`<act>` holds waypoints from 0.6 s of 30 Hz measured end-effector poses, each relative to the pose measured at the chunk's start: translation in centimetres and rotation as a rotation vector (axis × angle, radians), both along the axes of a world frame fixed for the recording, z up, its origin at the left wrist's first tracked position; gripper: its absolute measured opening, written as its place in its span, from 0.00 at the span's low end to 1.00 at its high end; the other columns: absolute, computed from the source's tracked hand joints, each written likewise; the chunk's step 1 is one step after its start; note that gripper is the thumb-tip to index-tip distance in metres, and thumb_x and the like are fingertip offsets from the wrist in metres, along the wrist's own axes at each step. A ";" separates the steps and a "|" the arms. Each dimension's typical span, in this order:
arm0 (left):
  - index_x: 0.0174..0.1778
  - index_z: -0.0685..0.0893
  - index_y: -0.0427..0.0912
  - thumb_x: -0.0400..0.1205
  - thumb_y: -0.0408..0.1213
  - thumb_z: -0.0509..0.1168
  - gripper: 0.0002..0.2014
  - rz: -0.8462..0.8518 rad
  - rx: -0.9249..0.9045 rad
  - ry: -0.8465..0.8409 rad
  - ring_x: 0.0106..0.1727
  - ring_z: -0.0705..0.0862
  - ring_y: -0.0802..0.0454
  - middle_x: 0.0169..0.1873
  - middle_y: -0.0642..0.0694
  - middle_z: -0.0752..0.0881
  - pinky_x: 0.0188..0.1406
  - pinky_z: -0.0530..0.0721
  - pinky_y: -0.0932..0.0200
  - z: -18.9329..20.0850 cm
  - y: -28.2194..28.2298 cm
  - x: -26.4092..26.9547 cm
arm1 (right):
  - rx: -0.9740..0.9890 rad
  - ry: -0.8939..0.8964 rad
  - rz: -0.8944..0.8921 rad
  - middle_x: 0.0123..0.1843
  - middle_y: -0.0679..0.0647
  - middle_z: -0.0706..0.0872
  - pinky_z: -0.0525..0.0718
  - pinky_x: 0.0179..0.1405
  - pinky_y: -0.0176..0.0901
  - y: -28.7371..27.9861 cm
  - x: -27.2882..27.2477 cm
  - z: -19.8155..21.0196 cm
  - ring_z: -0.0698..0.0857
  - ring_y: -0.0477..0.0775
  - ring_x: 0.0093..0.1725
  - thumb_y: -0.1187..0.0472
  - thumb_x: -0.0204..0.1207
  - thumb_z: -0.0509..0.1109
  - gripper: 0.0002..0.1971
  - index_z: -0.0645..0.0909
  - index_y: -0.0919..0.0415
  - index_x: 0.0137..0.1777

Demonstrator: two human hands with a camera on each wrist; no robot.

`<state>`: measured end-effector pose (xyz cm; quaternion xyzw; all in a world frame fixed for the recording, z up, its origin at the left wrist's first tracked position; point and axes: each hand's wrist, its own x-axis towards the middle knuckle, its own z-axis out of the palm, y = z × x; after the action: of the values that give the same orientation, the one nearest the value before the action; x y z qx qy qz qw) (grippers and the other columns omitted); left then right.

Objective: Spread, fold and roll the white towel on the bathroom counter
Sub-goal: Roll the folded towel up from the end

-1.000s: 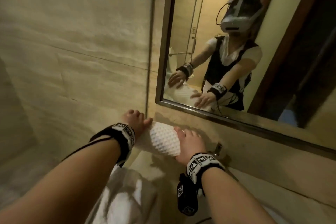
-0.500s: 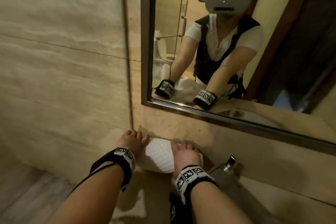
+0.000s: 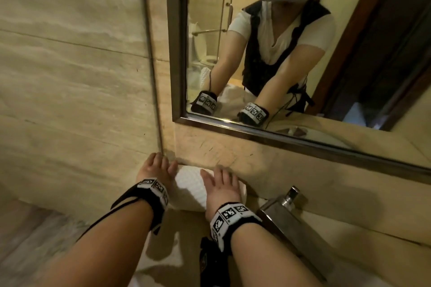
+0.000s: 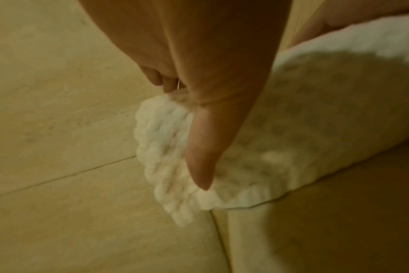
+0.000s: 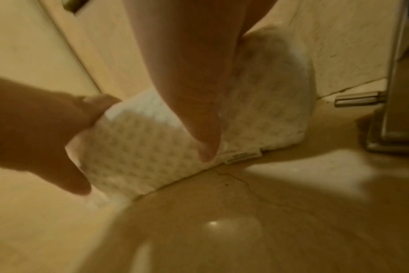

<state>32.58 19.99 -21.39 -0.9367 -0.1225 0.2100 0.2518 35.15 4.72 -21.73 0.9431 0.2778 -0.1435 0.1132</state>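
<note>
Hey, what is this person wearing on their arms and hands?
Both forearms are bare and both hands ungloved. The left wrist band and right wrist band are black with white square-coded markers. A black strap trails from the left band.

Black wristbands (image 3: 155, 196) bearing black-and-white marker tags

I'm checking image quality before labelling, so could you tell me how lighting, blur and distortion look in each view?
Head view: dim yellowish light, wide-angle bending of the mirror frame, fairly sharp. Left wrist view: soft and blurred, the left hand shadowing the rolled towel. Right wrist view: also blurred, with a small glare spot on the counter.
</note>
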 end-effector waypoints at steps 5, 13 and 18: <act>0.83 0.37 0.45 0.86 0.38 0.48 0.33 0.024 -0.082 -0.031 0.84 0.40 0.41 0.83 0.40 0.44 0.83 0.37 0.46 2.7 -1.3 -2.3 | 0.214 -0.020 -0.010 0.84 0.57 0.44 0.46 0.81 0.59 -1.0 -1.9 2.7 0.46 0.62 0.83 0.50 0.75 0.68 0.46 0.39 0.46 0.83; 0.84 0.46 0.44 0.83 0.45 0.59 0.37 0.047 -0.059 -0.198 0.84 0.43 0.43 0.83 0.42 0.50 0.83 0.39 0.48 10.5 -3.9 -10.3 | 0.388 -0.101 -0.039 0.84 0.56 0.45 0.46 0.80 0.56 -5.8 -8.3 8.8 0.47 0.60 0.83 0.49 0.78 0.64 0.39 0.43 0.45 0.82; 0.83 0.51 0.45 0.80 0.47 0.63 0.38 0.128 -0.020 -0.364 0.84 0.50 0.43 0.81 0.42 0.56 0.83 0.46 0.49 16.6 -4.6 -15.2 | 0.472 -0.134 -0.050 0.84 0.58 0.48 0.50 0.79 0.57 -9.2 -12.1 11.6 0.52 0.62 0.81 0.41 0.80 0.58 0.34 0.47 0.46 0.81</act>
<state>17.41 15.35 -4.82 -0.9519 -0.2234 0.0541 0.2024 23.01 -4.43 -10.13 0.9574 0.2720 -0.0144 -0.0958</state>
